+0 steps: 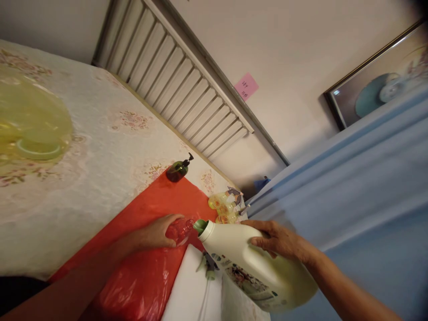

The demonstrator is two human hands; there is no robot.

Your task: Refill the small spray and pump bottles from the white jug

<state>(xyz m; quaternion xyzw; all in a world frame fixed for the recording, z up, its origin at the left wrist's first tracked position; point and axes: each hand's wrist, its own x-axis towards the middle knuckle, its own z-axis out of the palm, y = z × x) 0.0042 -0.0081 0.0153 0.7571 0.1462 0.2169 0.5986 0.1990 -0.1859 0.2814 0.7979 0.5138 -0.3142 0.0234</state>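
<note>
The left hand [157,234] has its fingers closed around a clear bottle [183,228] over the red sheet [174,196], hiding part of it. The right hand [277,240] grasps a big, tilted jug [264,278], its mouth [202,227] near the bottle; whether they touch I cannot tell, and the label [246,279] is too blurred.

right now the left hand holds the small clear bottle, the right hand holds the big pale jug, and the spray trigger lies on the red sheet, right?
Not quite: the head view shows the spray trigger on the white sheet, not the red sheet. The left hand does hold the clear bottle, the right hand the jug.
</note>
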